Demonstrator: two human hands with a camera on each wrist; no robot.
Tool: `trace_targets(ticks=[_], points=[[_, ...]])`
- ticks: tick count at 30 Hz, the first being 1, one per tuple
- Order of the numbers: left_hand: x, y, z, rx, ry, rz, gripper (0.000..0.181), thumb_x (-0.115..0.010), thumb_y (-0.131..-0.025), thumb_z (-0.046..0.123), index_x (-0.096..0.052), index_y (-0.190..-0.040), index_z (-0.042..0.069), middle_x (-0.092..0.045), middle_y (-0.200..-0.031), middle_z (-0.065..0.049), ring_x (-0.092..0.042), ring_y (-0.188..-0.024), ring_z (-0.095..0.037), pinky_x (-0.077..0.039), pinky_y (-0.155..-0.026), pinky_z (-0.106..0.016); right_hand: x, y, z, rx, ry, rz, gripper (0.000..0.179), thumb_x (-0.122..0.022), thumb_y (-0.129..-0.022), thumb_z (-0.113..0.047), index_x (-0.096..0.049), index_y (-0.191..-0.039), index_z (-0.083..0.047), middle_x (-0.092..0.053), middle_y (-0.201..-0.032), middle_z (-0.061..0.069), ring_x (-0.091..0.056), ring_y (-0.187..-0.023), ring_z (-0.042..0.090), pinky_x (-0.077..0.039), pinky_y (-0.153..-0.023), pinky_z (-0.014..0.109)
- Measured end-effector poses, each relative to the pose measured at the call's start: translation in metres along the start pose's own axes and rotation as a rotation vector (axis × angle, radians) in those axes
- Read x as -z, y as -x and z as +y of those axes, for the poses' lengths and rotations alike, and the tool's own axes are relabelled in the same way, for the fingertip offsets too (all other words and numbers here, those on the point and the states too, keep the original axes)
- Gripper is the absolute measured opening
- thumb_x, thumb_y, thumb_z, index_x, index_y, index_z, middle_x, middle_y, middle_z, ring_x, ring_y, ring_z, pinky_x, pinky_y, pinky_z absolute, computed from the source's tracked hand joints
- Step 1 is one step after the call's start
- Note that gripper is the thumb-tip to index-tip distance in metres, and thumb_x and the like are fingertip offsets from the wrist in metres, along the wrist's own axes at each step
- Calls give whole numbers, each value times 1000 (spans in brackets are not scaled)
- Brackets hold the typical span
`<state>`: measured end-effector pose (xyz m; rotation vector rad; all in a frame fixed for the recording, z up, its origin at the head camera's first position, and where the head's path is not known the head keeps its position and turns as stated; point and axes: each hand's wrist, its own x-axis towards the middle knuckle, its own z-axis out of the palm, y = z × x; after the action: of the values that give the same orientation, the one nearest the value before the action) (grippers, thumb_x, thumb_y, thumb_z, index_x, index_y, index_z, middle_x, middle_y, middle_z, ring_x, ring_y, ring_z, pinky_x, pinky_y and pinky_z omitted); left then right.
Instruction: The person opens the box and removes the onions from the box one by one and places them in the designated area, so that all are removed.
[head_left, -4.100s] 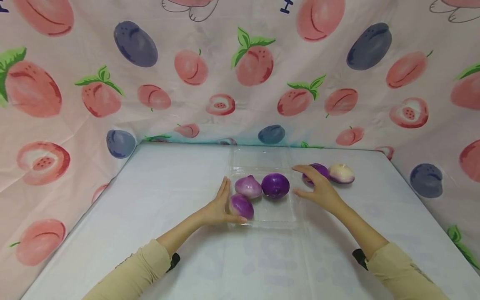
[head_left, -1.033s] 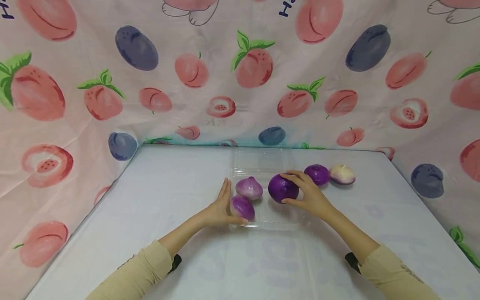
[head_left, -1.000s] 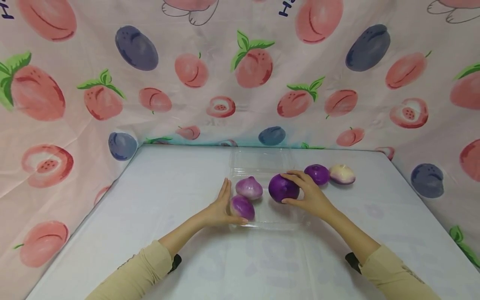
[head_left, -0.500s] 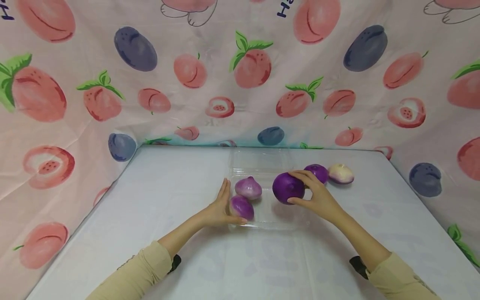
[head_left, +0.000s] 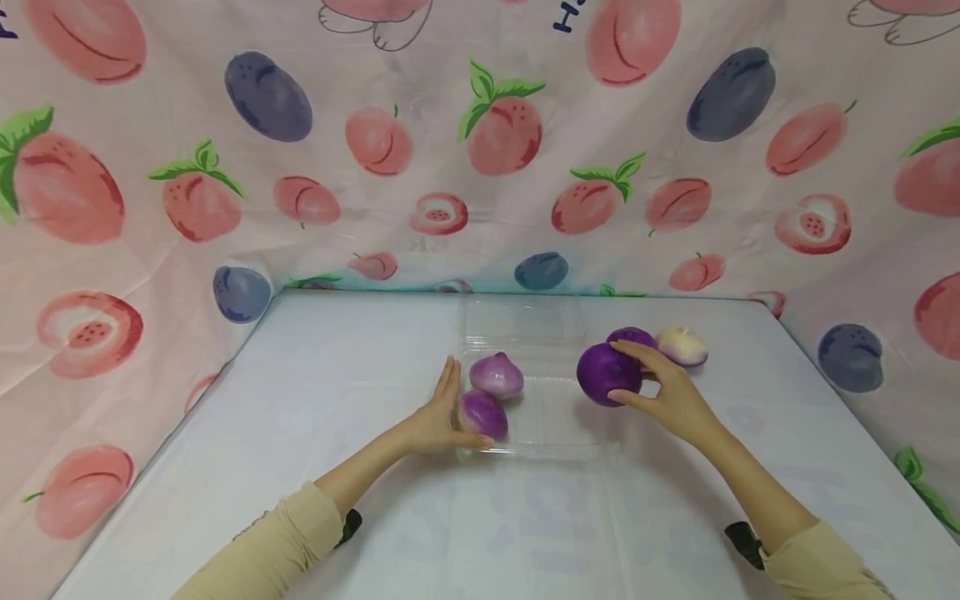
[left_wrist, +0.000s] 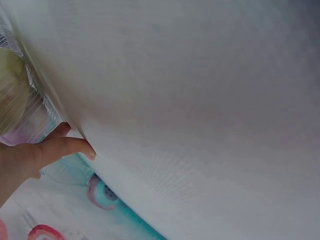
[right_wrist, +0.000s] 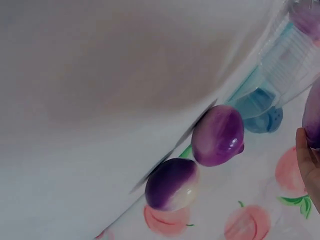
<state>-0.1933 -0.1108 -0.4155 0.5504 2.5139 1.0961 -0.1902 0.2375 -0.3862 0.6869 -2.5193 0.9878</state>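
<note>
In the head view, the right hand's (head_left: 671,400) fingers clamp a dark purple onion (head_left: 603,375) at the right edge of the clear container (head_left: 551,423) on the tabletop (head_left: 352,358), while the left hand (head_left: 431,423), thumb and fingers apart, rests at its left wall beside two paler onions (head_left: 497,377). The left wrist view shows those fingers beside the plastic, contents blurred. In the right wrist view, the gripped onion shows partly, and a purple onion (right_wrist: 217,136) and a white-tipped onion (right_wrist: 172,184) sit side by side, right of the container.

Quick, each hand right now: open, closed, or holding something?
Left hand: open, against the left side of the clear rectangular plastic container.
Right hand: holding a round dark purple onion.
</note>
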Motion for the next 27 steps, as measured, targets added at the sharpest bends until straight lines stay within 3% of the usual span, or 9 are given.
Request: trace_targets(ticks=[4,9,19,27], points=[[0,0,0,-6,1,-1,132,-78,-70,50,17,-147,4,26,-155,-10,14,-145,-29,-13,-117,-51,6,7,8,-37,-3,10,58,-78,-75,-7,-55,-128,-3,-58,-125,20,-54,-108,7,-39,-81,-2],[0,-1,-1,-8,-4,3,132,-78,-69,51,17,-148,4,26,-155,-11,13,-145,-30,-15,-117,-51,12,14,16,-51,-19,31,58,-78,-75,-5,-55,-128,-2,-55,-127,25,-38,-105,-23,-40,-79,-2],[1,-1,1,-7,-7,-1,133,-79,-69,51,17,-147,3,25,-155,-12,14,-145,-29,-14,-117,-51,28,22,26,-39,3,100,62,-79,-70,3,-55,-127,-1,-57,-125,25,-40,-103,-25,-40,-78,-4],[1,-1,0,-2,-14,-7,133,-79,-69,50,18,-147,4,26,-155,-11,15,-145,-27,-12,-117,-51,44,28,40,-119,29,109,61,-78,-74,-3,-53,-129,0,-55,-126,29,-35,-102,-27,-36,-77,-6]])
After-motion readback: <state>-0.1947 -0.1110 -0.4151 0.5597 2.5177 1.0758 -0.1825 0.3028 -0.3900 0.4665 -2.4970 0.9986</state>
